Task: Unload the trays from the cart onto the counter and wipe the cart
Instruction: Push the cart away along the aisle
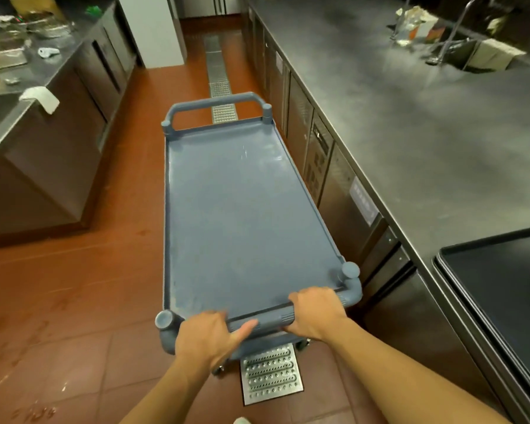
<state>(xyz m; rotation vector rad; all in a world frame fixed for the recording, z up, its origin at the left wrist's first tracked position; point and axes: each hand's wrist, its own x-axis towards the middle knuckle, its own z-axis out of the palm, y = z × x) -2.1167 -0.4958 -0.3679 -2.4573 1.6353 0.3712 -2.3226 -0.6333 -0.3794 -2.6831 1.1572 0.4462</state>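
dim, warm indoor light is falling from overhead; soft glare is spreading in pale patches over the steel counter; straight edges are bowing toward the corners; the left hand is smearing slightly with motion blur.

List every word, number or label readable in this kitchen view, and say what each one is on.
No text here can be read.
White label on the under-counter cabinet beside the cart: printed lines, too blurred to read.
Control panel on the cabinet further along: markings too small to read.
Packages by the sink: print too blurred to read.
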